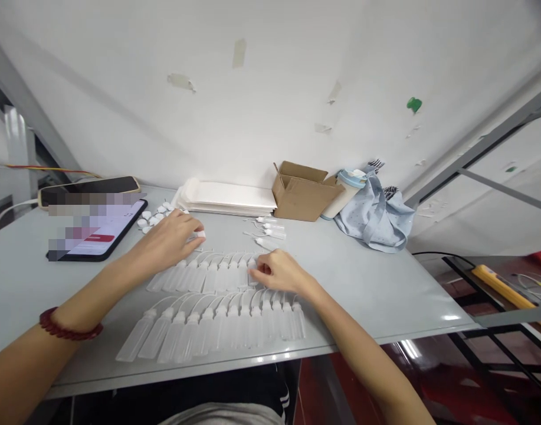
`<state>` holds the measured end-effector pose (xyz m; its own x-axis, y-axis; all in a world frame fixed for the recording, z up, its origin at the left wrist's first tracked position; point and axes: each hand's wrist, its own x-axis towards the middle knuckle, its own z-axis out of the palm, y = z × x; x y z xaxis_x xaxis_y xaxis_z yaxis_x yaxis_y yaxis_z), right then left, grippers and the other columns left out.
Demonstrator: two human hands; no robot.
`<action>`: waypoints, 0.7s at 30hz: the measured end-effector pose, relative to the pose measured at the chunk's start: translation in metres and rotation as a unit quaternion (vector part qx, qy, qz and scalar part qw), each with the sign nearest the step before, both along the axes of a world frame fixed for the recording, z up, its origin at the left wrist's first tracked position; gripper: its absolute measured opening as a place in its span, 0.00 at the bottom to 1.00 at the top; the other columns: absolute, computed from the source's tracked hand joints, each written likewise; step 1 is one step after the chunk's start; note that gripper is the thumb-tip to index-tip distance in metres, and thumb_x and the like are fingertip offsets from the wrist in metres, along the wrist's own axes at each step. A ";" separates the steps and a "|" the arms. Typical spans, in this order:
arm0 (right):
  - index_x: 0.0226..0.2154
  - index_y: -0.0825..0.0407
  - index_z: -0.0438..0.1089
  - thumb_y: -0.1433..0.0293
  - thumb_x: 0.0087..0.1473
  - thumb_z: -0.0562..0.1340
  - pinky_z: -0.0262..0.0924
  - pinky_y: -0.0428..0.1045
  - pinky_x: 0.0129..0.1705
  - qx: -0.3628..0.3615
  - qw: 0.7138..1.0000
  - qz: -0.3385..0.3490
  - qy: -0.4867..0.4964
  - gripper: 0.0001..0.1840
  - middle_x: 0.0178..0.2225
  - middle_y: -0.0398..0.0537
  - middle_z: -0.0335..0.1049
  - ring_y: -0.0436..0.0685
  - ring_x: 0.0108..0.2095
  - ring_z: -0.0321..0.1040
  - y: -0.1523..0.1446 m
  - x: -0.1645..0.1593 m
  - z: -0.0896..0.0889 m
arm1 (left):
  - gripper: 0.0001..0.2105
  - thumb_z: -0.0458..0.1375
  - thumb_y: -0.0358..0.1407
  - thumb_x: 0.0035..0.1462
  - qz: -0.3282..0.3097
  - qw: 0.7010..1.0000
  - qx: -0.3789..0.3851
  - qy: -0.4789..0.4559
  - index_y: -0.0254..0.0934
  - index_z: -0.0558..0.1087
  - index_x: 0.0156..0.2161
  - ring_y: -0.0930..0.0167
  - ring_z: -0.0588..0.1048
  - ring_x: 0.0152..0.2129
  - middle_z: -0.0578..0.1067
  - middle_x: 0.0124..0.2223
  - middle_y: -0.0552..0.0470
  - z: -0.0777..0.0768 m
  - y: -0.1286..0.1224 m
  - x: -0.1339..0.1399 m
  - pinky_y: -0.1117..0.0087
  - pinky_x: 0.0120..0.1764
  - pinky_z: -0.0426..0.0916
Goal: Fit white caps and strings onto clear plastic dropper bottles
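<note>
My left hand (pixel 175 236) is closed in a pinch on a small white cap (pixel 201 235), just above the back row of bottles. My right hand (pixel 281 271) has its fingers curled around a small translucent bottle (pixel 252 265) at the right end of that row. Several bottles with thin curved spouts lie side by side in the back row (pixel 212 277), and a longer front row (pixel 208 330) lies nearer the table edge. A heap of white caps (pixel 153 217) sits beyond my left hand, partly hidden by it. A few loose bottles (pixel 270 230) lie farther back.
Two phones, one dark (pixel 91 188) and one with a lit screen (pixel 102 236), rest at the left. Along the wall stand a stack of white trays (pixel 230 198), an open cardboard box (pixel 303 198), a cup (pixel 343 192) and a light blue cloth bag (pixel 380 218). The table edge (pixel 270 356) runs close to me.
</note>
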<state>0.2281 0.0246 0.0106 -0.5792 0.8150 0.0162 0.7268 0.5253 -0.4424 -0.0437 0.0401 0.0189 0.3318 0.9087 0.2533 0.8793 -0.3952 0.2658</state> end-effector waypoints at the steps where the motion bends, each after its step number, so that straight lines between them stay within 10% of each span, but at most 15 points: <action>1: 0.16 0.53 0.61 0.67 0.52 0.61 0.44 0.46 0.25 -0.010 1.000 -0.005 -0.004 0.17 0.16 0.40 0.61 0.47 0.19 0.51 0.001 0.000 0.000 | 0.16 0.48 0.46 0.55 -0.002 1.000 0.005 -0.011 0.39 0.73 0.33 0.56 0.70 0.42 0.77 0.37 0.43 0.001 -0.001 0.002 0.59 0.43 0.64; 12: 0.19 0.52 0.58 0.66 0.50 0.62 0.45 0.45 0.25 0.043 0.994 -0.055 0.079 0.15 0.18 0.38 0.58 0.47 0.20 0.52 0.007 0.002 -0.004 | 0.14 0.57 0.48 0.53 -0.032 0.965 -0.148 -0.212 0.40 0.76 0.36 0.69 0.75 0.28 0.80 0.36 0.52 0.017 -0.023 0.032 0.70 0.33 0.68; 21: 0.29 0.51 0.61 0.62 0.58 0.59 0.54 0.45 0.28 0.254 0.952 0.009 0.171 0.12 0.24 0.43 0.63 0.50 0.24 0.59 0.004 0.002 -0.014 | 0.15 0.59 0.49 0.51 -0.043 0.929 -0.215 -0.299 0.41 0.78 0.37 0.69 0.76 0.29 0.79 0.32 0.54 0.023 -0.032 0.044 0.72 0.33 0.70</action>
